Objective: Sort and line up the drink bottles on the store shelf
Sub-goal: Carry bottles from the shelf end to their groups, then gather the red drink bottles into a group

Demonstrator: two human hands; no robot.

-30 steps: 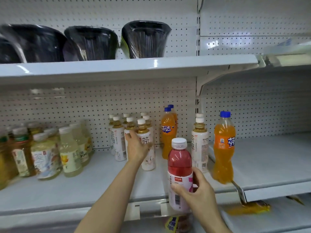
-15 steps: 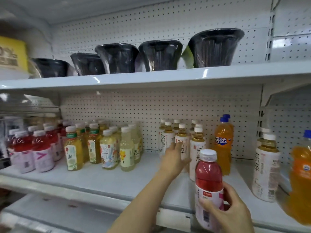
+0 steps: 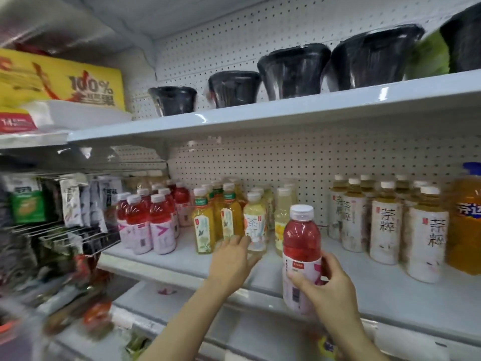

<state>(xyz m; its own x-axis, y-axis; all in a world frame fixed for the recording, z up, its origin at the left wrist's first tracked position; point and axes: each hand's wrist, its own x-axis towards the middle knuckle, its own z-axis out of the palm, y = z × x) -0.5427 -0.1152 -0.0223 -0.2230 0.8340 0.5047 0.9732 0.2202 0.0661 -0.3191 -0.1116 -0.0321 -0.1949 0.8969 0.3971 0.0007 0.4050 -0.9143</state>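
Store shelf (image 3: 182, 259), right hand (image 3: 325, 285) gripping red bottle (image 3: 300, 246)

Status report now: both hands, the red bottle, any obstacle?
Right hand grips red bottle. Left hand open, at pale bottle. Red group far left; yellow bottles between.

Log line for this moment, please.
right hand: holds red bottle off shelf | left hand: at pale tea bottle | red group: far left
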